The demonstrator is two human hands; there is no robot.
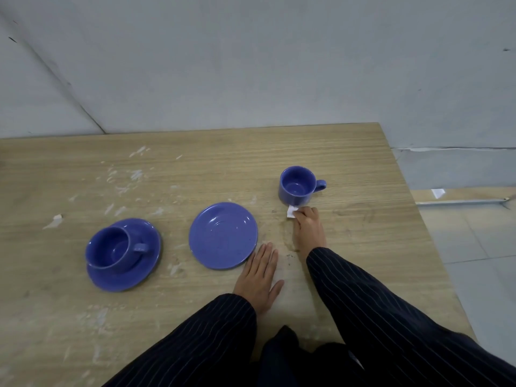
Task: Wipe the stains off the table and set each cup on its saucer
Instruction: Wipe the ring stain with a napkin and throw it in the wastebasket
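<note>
Head view showed the right hand point(307, 227) pinching a tissue point(291, 212) just near the loose cup point(296, 186), the left hand point(259, 277) flat beside the bare saucer point(223, 236). Wiping the stain point(282, 233) wanted firm, overlapping strokes, clear of that cup.

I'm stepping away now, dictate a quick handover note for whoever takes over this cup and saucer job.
Left hand: flat on the table, fingers straight, beside the empty saucer.
Right hand: holds a white tissue in its grip, on the table just in front of the loose cup.
Done: left cup sits on its saucer.
Left: brownish stain between the hands remains; loose cup goes on the empty saucer.
</note>
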